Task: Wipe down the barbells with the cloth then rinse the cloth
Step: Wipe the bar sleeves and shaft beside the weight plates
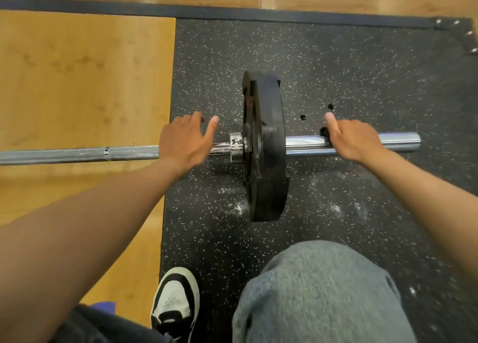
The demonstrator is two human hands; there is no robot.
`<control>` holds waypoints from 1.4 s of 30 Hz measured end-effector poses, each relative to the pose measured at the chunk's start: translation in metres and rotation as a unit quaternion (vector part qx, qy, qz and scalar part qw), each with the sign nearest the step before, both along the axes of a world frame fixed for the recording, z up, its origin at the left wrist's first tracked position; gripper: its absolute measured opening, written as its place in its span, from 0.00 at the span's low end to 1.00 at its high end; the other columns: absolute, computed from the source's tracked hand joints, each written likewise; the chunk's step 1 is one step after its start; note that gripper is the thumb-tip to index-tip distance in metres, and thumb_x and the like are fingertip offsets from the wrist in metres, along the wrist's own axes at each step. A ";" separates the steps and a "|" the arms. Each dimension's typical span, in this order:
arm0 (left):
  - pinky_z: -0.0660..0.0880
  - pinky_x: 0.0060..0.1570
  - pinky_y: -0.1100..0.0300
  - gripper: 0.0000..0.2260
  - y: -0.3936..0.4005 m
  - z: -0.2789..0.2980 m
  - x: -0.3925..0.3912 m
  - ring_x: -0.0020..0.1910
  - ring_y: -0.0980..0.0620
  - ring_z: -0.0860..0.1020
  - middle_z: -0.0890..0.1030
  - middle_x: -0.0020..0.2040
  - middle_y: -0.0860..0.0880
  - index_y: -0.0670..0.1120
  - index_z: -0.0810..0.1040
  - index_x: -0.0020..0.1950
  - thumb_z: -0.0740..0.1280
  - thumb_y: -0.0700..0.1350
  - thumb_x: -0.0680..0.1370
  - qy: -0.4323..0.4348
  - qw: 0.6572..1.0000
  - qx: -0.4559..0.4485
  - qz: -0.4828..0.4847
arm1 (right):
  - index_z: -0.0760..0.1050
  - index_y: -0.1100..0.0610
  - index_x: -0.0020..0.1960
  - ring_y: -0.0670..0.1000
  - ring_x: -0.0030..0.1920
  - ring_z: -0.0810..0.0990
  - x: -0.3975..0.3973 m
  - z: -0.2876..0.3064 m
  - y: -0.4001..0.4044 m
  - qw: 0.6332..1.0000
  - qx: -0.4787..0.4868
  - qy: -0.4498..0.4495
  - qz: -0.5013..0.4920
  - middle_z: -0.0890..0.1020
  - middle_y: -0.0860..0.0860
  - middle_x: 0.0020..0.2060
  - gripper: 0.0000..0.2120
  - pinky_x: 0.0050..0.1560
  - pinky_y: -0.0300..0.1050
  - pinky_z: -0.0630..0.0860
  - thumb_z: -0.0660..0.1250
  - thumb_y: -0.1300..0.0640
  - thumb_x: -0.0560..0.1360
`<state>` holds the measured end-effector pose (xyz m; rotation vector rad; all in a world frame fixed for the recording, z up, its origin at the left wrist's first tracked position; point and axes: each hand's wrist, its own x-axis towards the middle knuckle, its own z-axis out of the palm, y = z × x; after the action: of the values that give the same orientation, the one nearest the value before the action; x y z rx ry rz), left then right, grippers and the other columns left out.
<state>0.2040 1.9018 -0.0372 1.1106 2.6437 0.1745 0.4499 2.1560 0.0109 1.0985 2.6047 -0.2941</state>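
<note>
Wiping looks not yet begun: the barbell (pixel 349 143) lies on the floor, the left hand (pixel 185 141) grasping its shaft left of the plate (pixel 266 146), the right hand (pixel 354 141) its sleeve, no cloth visible.

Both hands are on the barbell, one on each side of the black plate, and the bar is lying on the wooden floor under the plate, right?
Not quite. In the head view the left hand and right hand are on the barbell either side of the black plate, but under the plate is speckled black rubber mat, not wood.
</note>
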 end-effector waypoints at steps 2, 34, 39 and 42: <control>0.76 0.50 0.46 0.36 -0.002 0.000 0.003 0.54 0.41 0.79 0.83 0.56 0.43 0.46 0.76 0.65 0.40 0.69 0.83 0.003 1.000 -0.007 -0.002 | 0.73 0.62 0.40 0.65 0.48 0.80 -0.004 0.003 0.000 0.998 0.016 -0.041 -0.037 0.82 0.68 0.48 0.35 0.52 0.56 0.72 0.38 0.41 0.86; 0.67 0.66 0.41 0.34 -0.020 0.001 0.028 0.65 0.37 0.74 0.78 0.64 0.37 0.44 0.75 0.69 0.41 0.65 0.83 0.028 0.996 -0.084 -0.019 | 0.65 0.55 0.33 0.61 0.40 0.75 0.012 -0.018 -0.090 0.986 0.123 0.100 -0.055 0.72 0.51 0.33 0.20 0.46 0.53 0.65 0.50 0.56 0.82; 0.66 0.67 0.40 0.34 -0.015 -0.001 0.019 0.68 0.36 0.72 0.77 0.67 0.36 0.44 0.73 0.72 0.41 0.65 0.83 0.024 0.996 -0.086 -0.008 | 0.76 0.56 0.63 0.56 0.64 0.70 0.014 -0.033 -0.120 0.977 0.042 0.185 0.093 0.77 0.52 0.59 0.13 0.75 0.62 0.56 0.57 0.52 0.85; 0.67 0.66 0.40 0.36 -0.014 0.000 0.018 0.68 0.36 0.72 0.76 0.67 0.36 0.44 0.72 0.72 0.41 0.67 0.83 0.024 0.997 -0.075 -0.004 | 0.76 0.55 0.57 0.58 0.57 0.75 0.015 -0.023 -0.092 0.980 0.070 0.137 0.126 0.79 0.53 0.52 0.21 0.67 0.59 0.65 0.46 0.48 0.86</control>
<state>0.2218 1.8877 -0.0376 1.0886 2.6429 -0.0514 0.4647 2.0644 -0.0121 0.8021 3.0117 -0.2207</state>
